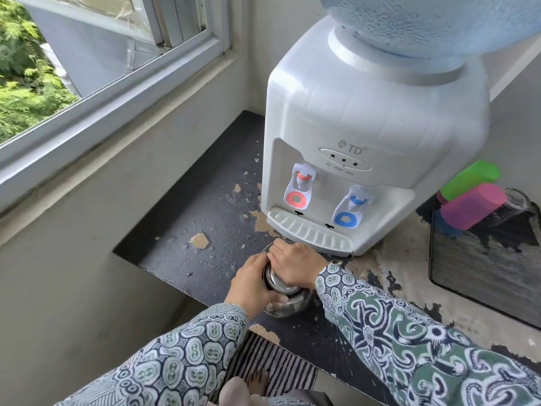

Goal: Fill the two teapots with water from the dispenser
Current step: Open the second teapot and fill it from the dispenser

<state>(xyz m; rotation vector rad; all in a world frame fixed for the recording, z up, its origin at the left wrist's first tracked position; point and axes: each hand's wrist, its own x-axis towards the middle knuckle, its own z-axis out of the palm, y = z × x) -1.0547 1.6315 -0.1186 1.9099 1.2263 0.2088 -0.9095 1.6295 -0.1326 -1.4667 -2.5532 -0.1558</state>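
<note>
A shiny steel teapot [288, 307] stands on the dark counter [205, 230] in front of the white water dispenser [366, 136]. My left hand [253, 284] wraps the pot's left side. My right hand [295, 266] presses down on its steel lid [279, 282], hiding most of it. The pot's spout [336, 262] peeks out beside my right wrist. On the dispenser, a red tap [298, 187] sits left and a blue tap [351, 208] right, above the drip tray [310, 231]. A second teapot is not in view.
A black mesh basket [483, 259] at the right holds green, pink and blue plastic cups [471, 203]. The blue water bottle [433, 22] tops the dispenser. A window frame [111, 92] and wall close off the left. The counter's paint is peeling. A striped mat [272, 367] lies below.
</note>
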